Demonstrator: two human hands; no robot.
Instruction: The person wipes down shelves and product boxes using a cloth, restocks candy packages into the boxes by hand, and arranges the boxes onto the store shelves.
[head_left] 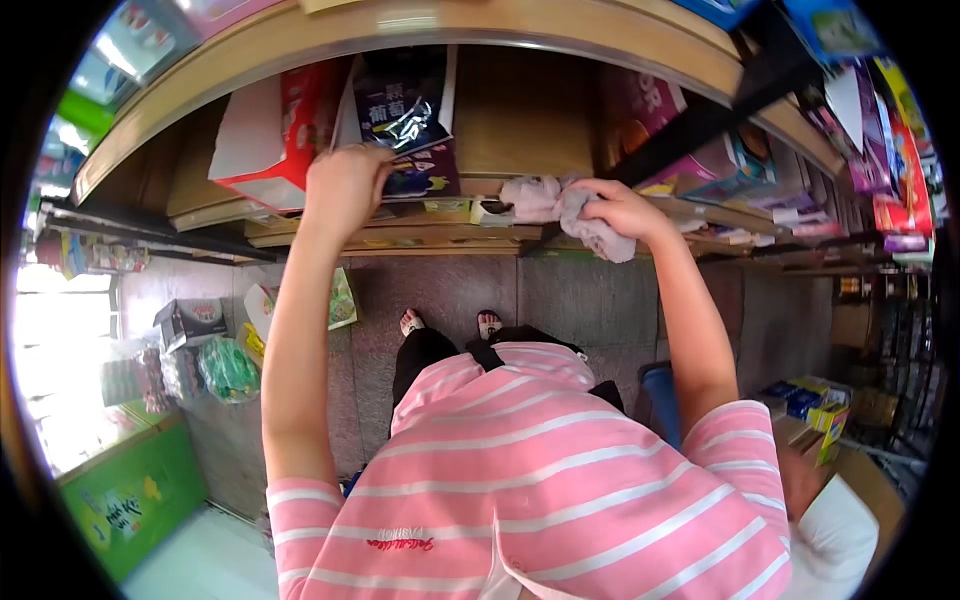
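On a wooden shelf, my left hand is closed at the front corner of an open display box with dark purple packets in it. Its fingertips are partly hidden, and what they pinch cannot be made out. A red and white box stands just left of that hand. To the right, my right hand grips a crumpled pale pink and grey cloth, which lies along the shelf's front edge and hangs over it.
A black shelf post slants beside more boxed goods on the right. Purple boxes stand deeper on the shelf. Bagged goods and a green box are on the left. Cartons sit at the lower right.
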